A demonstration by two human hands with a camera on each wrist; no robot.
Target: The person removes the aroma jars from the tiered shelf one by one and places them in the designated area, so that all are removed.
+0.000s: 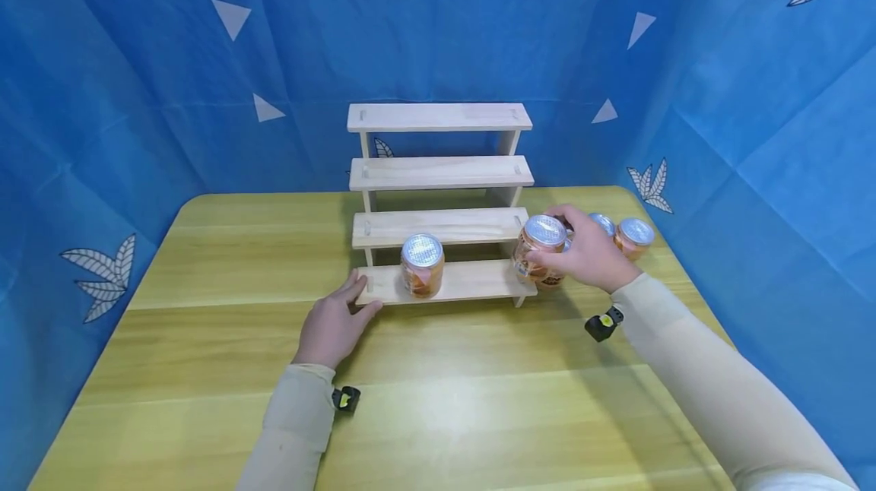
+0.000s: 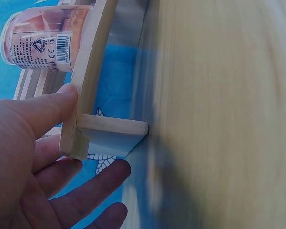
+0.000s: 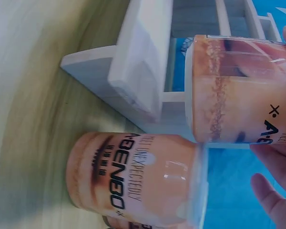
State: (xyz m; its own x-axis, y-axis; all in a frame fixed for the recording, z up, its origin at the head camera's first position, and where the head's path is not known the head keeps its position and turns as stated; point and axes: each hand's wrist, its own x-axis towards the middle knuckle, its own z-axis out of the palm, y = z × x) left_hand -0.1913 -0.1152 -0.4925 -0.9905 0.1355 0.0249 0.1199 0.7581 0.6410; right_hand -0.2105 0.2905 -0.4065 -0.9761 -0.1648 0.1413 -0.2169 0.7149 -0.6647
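A pale wooden four-step stand (image 1: pixel 475 280) stands on the table. My left hand (image 1: pixel 330 330) grips the left end of its lowest step; the left wrist view has the thumb on the board and the other fingers beyond it. On that step, left of centre, sits a clear jar (image 1: pixel 422 267) with a silver lid and orange-brown contents. My right hand (image 1: pixel 594 254) holds a second such jar (image 1: pixel 545 231), upright, over the right end of the lowest step. Below it, in the right wrist view, another jar (image 3: pixel 133 176) stands on the table beside the stand.
More lidded jars (image 1: pixel 635 232) stand on the table right of the stand, partly hidden by the right hand. Blue patterned cloth (image 1: pixel 438 27) hangs behind and along both sides. The wooden table (image 1: pixel 438 400) extends in front of the stand.
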